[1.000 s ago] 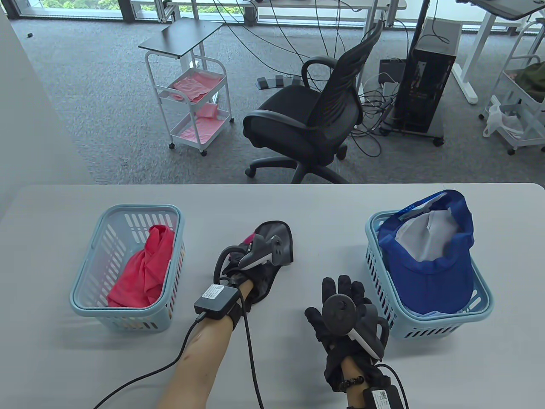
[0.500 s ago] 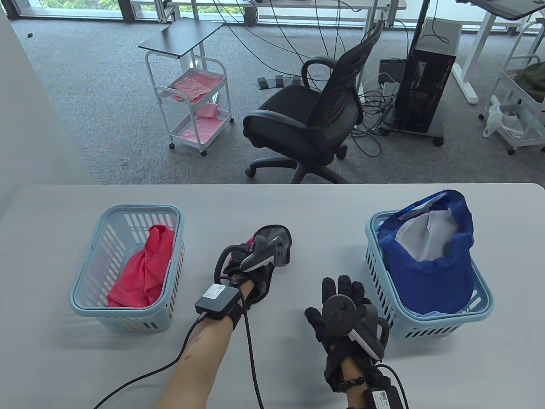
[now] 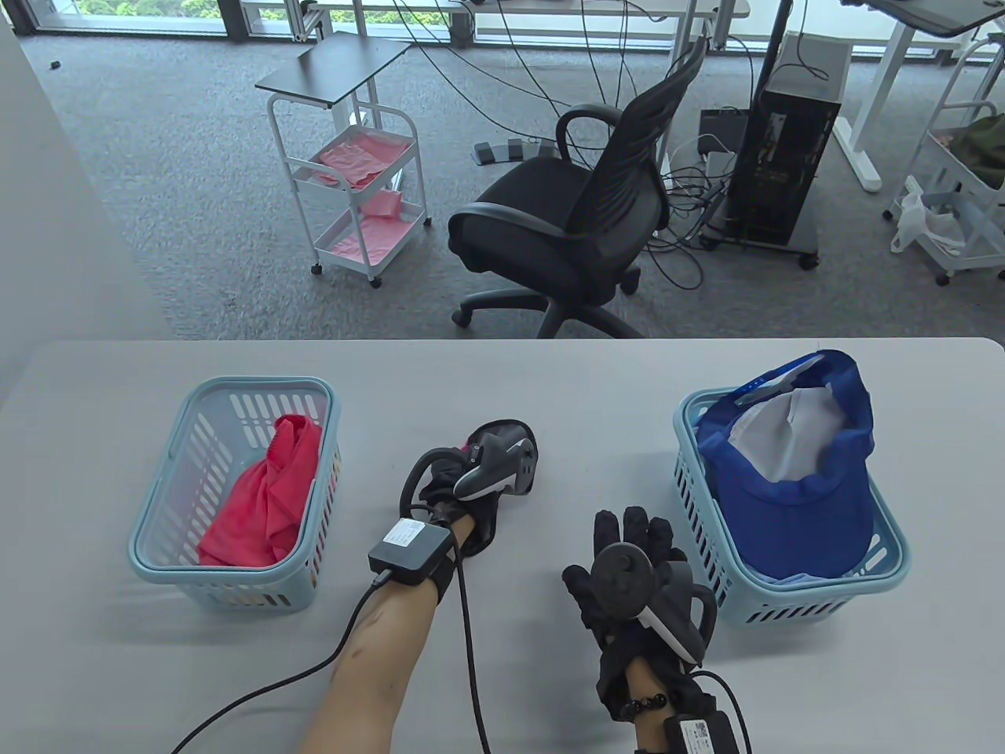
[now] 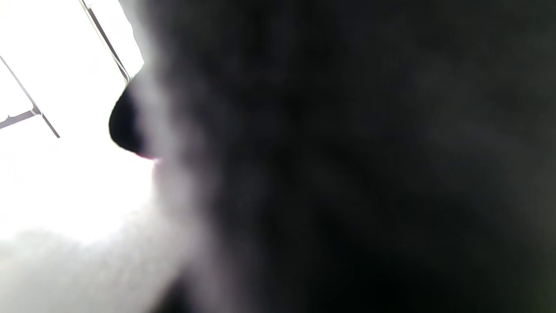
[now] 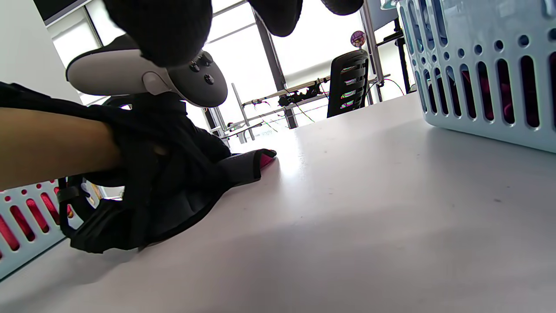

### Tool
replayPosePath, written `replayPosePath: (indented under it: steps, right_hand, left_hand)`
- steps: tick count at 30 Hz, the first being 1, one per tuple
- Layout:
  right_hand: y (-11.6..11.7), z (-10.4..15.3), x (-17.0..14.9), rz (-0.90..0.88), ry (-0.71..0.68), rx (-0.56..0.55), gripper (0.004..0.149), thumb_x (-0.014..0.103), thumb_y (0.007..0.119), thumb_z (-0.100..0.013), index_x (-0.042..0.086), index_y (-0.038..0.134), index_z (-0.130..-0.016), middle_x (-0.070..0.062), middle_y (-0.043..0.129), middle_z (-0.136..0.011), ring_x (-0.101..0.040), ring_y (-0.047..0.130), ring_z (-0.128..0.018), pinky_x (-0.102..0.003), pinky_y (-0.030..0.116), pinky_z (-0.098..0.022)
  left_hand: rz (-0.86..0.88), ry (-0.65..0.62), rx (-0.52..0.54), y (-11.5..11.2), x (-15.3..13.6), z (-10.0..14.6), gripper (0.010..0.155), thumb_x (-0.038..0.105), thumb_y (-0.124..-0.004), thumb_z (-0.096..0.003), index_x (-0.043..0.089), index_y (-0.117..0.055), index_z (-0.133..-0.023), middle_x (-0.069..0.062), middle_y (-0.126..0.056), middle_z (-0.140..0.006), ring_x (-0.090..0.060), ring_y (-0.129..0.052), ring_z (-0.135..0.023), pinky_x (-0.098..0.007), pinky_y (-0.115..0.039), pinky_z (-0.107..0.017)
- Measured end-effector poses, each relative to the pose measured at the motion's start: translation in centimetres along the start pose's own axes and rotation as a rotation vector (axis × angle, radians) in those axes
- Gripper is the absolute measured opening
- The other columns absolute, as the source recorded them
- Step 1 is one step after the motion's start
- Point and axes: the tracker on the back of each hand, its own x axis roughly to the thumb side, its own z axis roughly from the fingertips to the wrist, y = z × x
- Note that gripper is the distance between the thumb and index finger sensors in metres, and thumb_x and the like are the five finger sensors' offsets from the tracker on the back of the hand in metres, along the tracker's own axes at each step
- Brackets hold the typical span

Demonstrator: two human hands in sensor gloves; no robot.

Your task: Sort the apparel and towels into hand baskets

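Note:
A dark grey cloth with pink lining (image 3: 528,444) lies bunched at the table's middle. My left hand (image 3: 475,471) lies on it and grips it; the right wrist view shows the cloth (image 5: 243,167) gathered under that hand (image 5: 165,161). The left wrist view is a dark blur. My right hand (image 3: 628,542) rests flat on the table, fingers spread and empty, just left of the right basket (image 3: 891,550), which holds a blue cap (image 3: 801,487). The left basket (image 3: 157,503) holds a red cloth (image 3: 271,495).
Both light blue baskets stand about level with the cloth, one on each side. The grey table's far edge (image 3: 502,341) runs behind them. A black cable (image 3: 463,628) trails from my left wrist to the near edge. An office chair (image 3: 581,212) stands beyond the table.
The left hand has drawn the dark cloth together: its spread far edge has shrunk back under the hand. The left wrist has shifted slightly right. The right hand has not moved.

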Motion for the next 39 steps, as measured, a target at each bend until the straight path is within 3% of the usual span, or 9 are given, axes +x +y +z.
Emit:
replayPosePath:
  steps: [12, 19, 27, 39]
  right_hand:
    - [0.2, 0.2, 0.7, 0.004, -0.024, 0.006, 0.078, 0.046, 0.074, -0.053, 0.005, 0.042, -0.111, -0.032, 0.027, -0.112, -0.062, 0.027, -0.098, -0.076, 0.035, -0.068]
    - [0.2, 0.2, 0.8, 0.009, -0.024, 0.010, 0.078, 0.046, 0.074, -0.053, 0.005, 0.042, -0.111, -0.032, 0.027, -0.112, -0.062, 0.027, -0.098, -0.076, 0.035, -0.068]
    - [0.2, 0.2, 0.8, 0.006, -0.023, 0.006, 0.078, 0.045, 0.074, -0.053, 0.005, 0.042, -0.111, -0.032, 0.027, -0.112, -0.062, 0.028, -0.098, -0.076, 0.035, -0.068]
    - [0.2, 0.3, 0.8, 0.000, -0.032, 0.011, 0.078, 0.045, 0.074, -0.053, 0.004, 0.042, -0.111, -0.032, 0.027, -0.112, -0.062, 0.028, -0.097, -0.076, 0.035, -0.068]
  left_hand:
    - [-0.014, 0.029, 0.059, 0.4, -0.4, 0.4, 0.040, 0.040, -0.078, -0.0515, 0.036, -0.071, -0.091, 0.005, -0.078, -0.100, -0.020, -0.098, -0.082, -0.041, -0.087, -0.069]
    - [0.006, 0.054, 0.102, 1.8, -1.6, 1.1, 0.040, 0.038, -0.079, -0.0516, 0.036, -0.072, -0.091, 0.003, -0.079, -0.099, -0.019, -0.099, -0.080, -0.039, -0.088, -0.068]
    - [0.054, 0.061, 0.163, 4.8, -2.1, 1.9, 0.041, 0.036, -0.082, -0.0508, 0.036, -0.073, -0.091, 0.003, -0.081, -0.098, -0.016, -0.102, -0.078, -0.038, -0.091, -0.066]
    - [0.125, 0.078, 0.332, 12.6, -5.7, 5.5, 0.042, 0.035, -0.084, -0.0511, 0.035, -0.073, -0.092, 0.002, -0.081, -0.100, -0.018, -0.101, -0.079, -0.040, -0.090, -0.067]
